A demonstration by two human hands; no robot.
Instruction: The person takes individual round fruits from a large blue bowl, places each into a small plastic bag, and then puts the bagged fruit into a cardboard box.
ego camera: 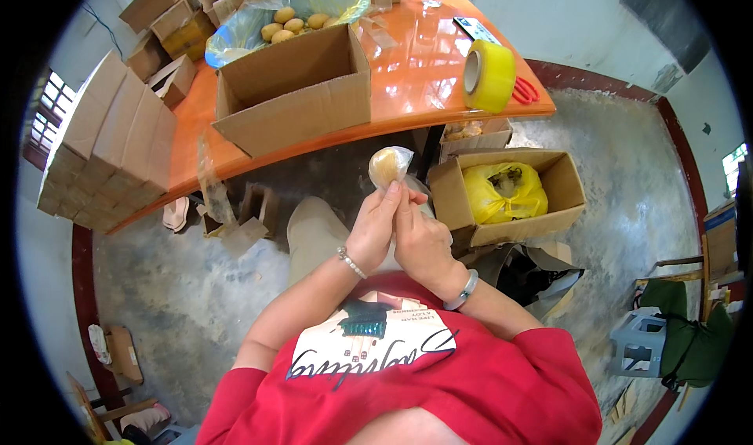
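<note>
A round yellowish-brown item in a clear plastic bag stands up above my fingertips, in front of the table's edge. My left hand and my right hand meet under it, both pinching the gathered neck of the bag. Beyond them an open cardboard box sits at the front of the orange table. Behind the box, a plastic-lined basin holds several similar round brown items.
A roll of yellow tape and red-handled scissors lie at the table's right end. Stacked cardboard boxes stand at the left. Near my right knee is an open box with a yellow plastic bag.
</note>
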